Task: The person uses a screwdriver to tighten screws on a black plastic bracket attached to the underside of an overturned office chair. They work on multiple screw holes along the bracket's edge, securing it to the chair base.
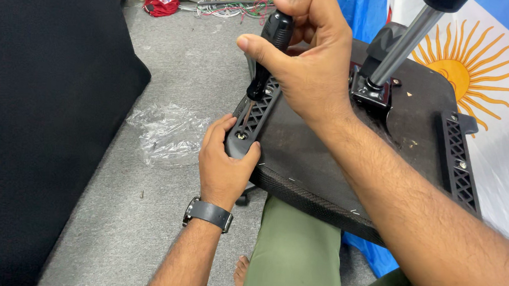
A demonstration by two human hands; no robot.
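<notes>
An upturned black chair seat rests across my lap, its underside facing up. My right hand is closed around the black handle of a screwdriver, whose tip points down at the left black plastic bracket screwed to the seat. My left hand, with a dark wristwatch, grips the near end of that bracket and the seat's edge. A second bracket runs along the seat's right side. A silver gas-lift column rises from the metal mechanism plate at the seat's centre.
Grey carpet covers the floor. A crumpled clear plastic sheet lies left of the seat. A large black upholstered surface fills the left. A blue and white cloth with a yellow sun lies at right. Tangled wires and a red item sit far back.
</notes>
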